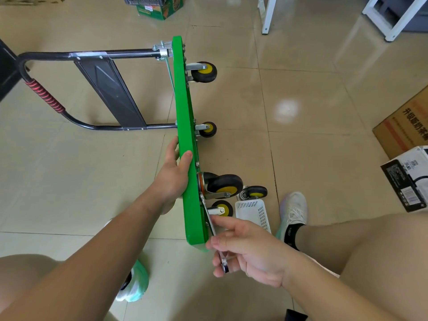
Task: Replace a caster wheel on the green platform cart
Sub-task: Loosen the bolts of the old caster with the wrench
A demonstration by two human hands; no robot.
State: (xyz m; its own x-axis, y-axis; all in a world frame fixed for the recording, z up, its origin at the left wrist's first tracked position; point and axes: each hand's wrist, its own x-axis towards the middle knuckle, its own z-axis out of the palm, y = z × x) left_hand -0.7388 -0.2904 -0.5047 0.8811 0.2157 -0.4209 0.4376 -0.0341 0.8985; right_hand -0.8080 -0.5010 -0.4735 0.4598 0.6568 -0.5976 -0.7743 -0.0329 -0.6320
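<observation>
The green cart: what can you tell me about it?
The green cart stands tipped on one long edge on the tiled floor, its glossy, painted-looking deck seen edge-on. A black tube handle with a red coiled grip reaches left. Wheels with black tyres and yellow hubs stick out right. The left hand grips the upper edge; the right hand holds a wrench against the underside.

At frame centre the green platform cart (185, 107) stands on its edge, casters (205, 71) pointing right. The left hand (173, 179) grips the deck's rim; the right hand (250, 249), lower centre, holds a wrench (224, 262) against the underside. A loose caster (256, 192) lies beside a white basket (253, 212).
</observation>
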